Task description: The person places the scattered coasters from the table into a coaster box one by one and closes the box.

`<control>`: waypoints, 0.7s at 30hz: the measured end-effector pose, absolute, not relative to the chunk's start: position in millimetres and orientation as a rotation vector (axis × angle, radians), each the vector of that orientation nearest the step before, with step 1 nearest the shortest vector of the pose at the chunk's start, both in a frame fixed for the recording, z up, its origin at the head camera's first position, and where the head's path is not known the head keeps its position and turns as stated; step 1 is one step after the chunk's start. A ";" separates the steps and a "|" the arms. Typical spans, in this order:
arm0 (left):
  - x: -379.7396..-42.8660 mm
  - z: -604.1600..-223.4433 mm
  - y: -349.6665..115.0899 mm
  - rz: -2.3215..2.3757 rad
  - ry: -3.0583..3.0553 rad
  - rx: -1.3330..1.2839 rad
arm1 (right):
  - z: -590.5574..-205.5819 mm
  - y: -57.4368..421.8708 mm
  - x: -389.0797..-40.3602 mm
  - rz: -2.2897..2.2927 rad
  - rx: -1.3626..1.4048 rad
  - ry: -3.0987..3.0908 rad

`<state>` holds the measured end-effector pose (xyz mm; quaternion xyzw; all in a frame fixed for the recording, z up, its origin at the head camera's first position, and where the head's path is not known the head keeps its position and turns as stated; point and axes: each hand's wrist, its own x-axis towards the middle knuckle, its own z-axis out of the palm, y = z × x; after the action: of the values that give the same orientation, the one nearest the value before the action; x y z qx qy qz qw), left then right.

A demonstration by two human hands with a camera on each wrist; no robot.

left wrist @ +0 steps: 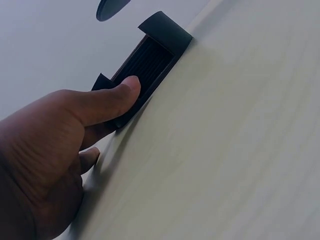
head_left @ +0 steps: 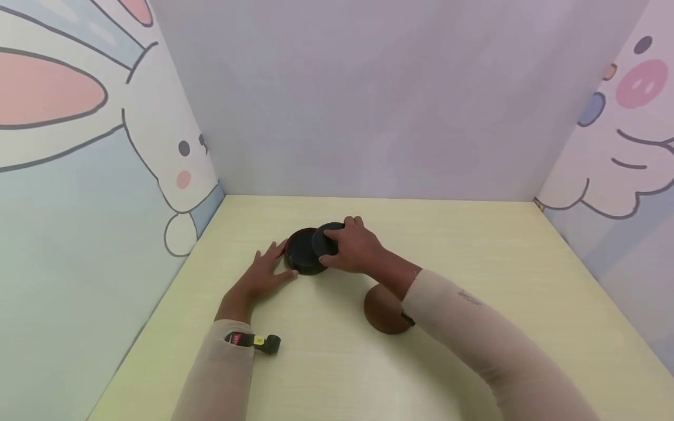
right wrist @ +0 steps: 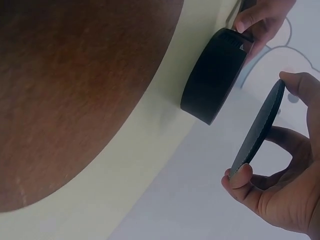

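A round black coaster holder (head_left: pixel 301 250) stands on the table, with a notch in its side wall (left wrist: pixel 167 32) in the left wrist view. My left hand (head_left: pixel 261 276) grips its left side, thumb at the front and fingers round toward the back. In my right hand (head_left: pixel 358 247) a thin black coaster (right wrist: pixel 257 127) with a stitched edge is pinched by its rim. It hangs tilted above the right part of the holder, apart from it in the right wrist view. Some right-hand fingers are hidden in the head view.
A brown round disc (head_left: pixel 383 310), like a coaster, lies on the pale table (head_left: pixel 316 362) under my right forearm. Walls with cartoon animals (head_left: pixel 158 128) enclose the table on the left and right, and a plain wall (head_left: pixel 368 117) stands behind.
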<state>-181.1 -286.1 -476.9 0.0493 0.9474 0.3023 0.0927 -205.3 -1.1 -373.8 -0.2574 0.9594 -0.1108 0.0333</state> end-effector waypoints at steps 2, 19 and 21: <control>-181.1 -475.7 -285.7 0.905 2.807 0.152 | -373.6 -6.3 -207.0 -0.331 -0.778 2.940; -181.7 -472.5 -284.5 0.882 2.816 0.162 | -380.3 -32.3 -222.5 -0.263 -0.741 2.895; -181.7 -473.5 -285.1 0.877 2.820 0.159 | -381.9 -35.3 -223.5 -0.261 -0.745 2.885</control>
<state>-181.7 -285.1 -473.5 0.0535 0.9495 0.2952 0.0919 -223.5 -35.3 -381.9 -0.2483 0.9618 -0.0870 0.0754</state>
